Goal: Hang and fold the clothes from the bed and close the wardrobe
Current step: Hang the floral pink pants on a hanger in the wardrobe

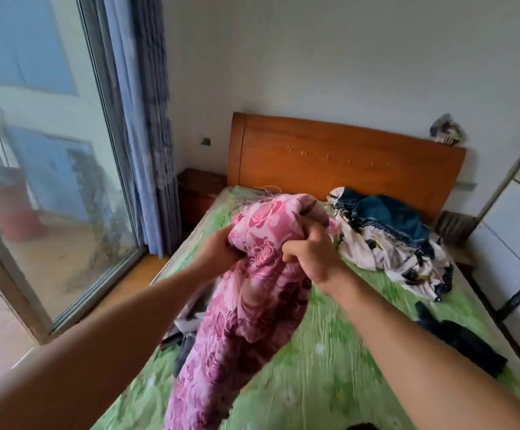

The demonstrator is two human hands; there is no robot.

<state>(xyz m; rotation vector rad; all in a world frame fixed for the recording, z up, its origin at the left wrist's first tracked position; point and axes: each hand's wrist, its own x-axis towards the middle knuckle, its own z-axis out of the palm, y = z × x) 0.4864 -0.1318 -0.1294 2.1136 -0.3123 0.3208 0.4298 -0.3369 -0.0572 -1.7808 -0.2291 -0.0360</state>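
Observation:
A pink cloth with a rose pattern (252, 293) hangs bunched above the bed, its lower end trailing toward the near edge. My left hand (218, 252) grips its upper left part. My right hand (311, 252) grips the top fold from the right, fingers curled round the fabric. On the green sheet of the bed (330, 367) lie a heap of white patterned and dark teal clothes (389, 237) near the headboard, a black garment (460, 339) at the right edge, and some grey and dark clothes (187, 330) partly hidden behind the pink cloth.
An orange wooden headboard (345, 162) stands against the far wall, with a small cloth (446, 130) on its right corner. A dark nightstand (199, 193) sits left of the bed. A glass sliding door (50, 169) and blue curtain (147, 119) are on the left. A white wardrobe front (513, 231) is at right.

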